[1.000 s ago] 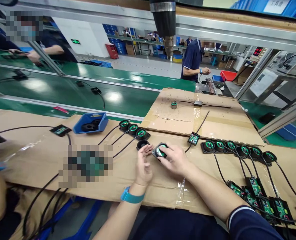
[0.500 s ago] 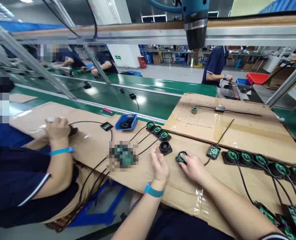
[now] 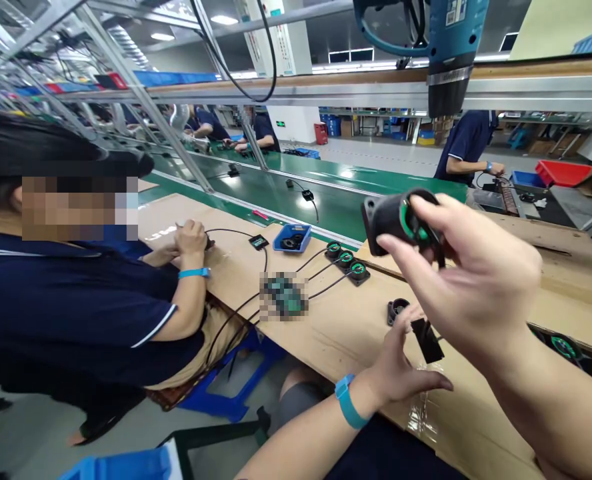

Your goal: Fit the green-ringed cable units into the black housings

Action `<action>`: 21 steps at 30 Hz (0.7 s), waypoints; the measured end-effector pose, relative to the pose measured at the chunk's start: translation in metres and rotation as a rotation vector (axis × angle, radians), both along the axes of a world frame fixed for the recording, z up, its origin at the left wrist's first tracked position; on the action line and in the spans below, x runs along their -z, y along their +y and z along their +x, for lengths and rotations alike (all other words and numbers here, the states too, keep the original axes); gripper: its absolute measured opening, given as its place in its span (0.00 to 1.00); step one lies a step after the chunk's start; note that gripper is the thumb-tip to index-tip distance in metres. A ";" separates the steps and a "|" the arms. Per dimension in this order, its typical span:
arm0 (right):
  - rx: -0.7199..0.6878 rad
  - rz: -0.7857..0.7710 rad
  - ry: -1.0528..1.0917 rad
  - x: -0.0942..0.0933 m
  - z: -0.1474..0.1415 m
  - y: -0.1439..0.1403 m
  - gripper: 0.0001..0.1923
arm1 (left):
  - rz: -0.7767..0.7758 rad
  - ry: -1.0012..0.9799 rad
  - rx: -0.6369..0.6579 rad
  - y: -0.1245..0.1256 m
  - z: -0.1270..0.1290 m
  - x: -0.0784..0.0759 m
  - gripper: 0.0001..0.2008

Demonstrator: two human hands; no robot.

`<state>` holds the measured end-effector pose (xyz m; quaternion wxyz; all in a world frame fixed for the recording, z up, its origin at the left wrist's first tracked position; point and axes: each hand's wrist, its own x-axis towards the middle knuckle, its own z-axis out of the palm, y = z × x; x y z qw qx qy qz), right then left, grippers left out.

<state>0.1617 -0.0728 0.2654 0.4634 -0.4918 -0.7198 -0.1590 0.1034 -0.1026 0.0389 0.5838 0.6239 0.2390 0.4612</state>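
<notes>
My right hand [image 3: 491, 280] is raised in front of me. Its thumb and fingers grip a black round housing [image 3: 387, 221] with a square flange and a green circuit ring inside. From it a black cable runs down past my fingers towards a small flat black module [image 3: 427, 341]. Below, my left hand [image 3: 399, 367] is open, thumb and fingers spread around the module's left side; whether it touches the module I cannot tell. Just beyond those fingertips another black housing [image 3: 397, 310] sits on the cardboard-covered bench [image 3: 336, 340].
Three wired housings [image 3: 346, 259] stand in a row beside a blue bin [image 3: 292, 238]. More housings [image 3: 563, 345] line the right side. On the left a co-worker [image 3: 76, 287] sits at the same bench. A blue heat gun [image 3: 451, 60] hangs overhead, and a green conveyor [image 3: 271, 190] runs behind.
My right hand has lifted the housing off the bench, up towards the camera. My left hand has moved right and opened wider. The view has swung left.
</notes>
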 end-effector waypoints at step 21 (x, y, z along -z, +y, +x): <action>0.349 -1.050 -0.096 0.229 -0.003 0.109 0.24 | -0.219 1.022 -0.426 0.084 -0.237 0.041 0.21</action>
